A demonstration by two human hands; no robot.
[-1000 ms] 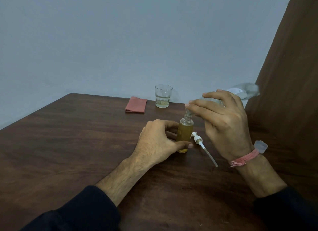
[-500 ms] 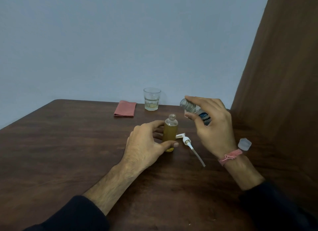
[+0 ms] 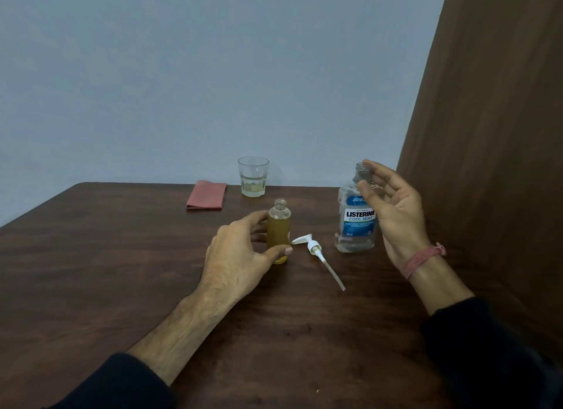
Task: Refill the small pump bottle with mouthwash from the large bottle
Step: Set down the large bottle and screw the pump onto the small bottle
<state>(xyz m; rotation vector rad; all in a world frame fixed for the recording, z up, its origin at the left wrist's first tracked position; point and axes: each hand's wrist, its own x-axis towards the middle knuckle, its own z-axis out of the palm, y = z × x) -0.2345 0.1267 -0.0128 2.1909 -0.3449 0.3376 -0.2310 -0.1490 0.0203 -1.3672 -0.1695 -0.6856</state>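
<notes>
The small pump bottle (image 3: 278, 233) stands upright near the middle of the table (image 3: 91, 271), uncapped, filled with amber liquid almost to the shoulder. The left hand (image 3: 240, 253) holds it: thumb across the near side low down, fingers (image 3: 259, 218) curled round the far side. Its pump head (image 3: 316, 252) lies flat on the table just to the right, dip tube pointing toward the near edge.

The large bottle (image 3: 356, 223) stands upright further right, uncapped, with only a shallow layer of clear liquid at the bottom. The right hand (image 3: 393, 210) is beside it with the palm open and the fingers spread loosely; fingertips sit near the neck, and whether they touch it cannot be determined. It grips nothing.

Risks, as judged:
- The small bottle is narrow, open and nearly full. Any nudge or uneven release by the left hand could tip it and spill it.
- The large bottle is open and light; a knock from the right hand or sleeve could topple it.
- The pump head lies loose between the two bottles and could be swept aside when reached for.
- Threading the long tube into the narrow neck could push liquid over the rim.

The table is dark brown wood grain, dry where visible. At the far side lie a folded red cloth (image 3: 207, 195) and a drinking glass (image 3: 253, 176) with a little liquid. A plain pale wall (image 3: 213, 73) stands behind, a brown panel (image 3: 493, 134) to the right.
</notes>
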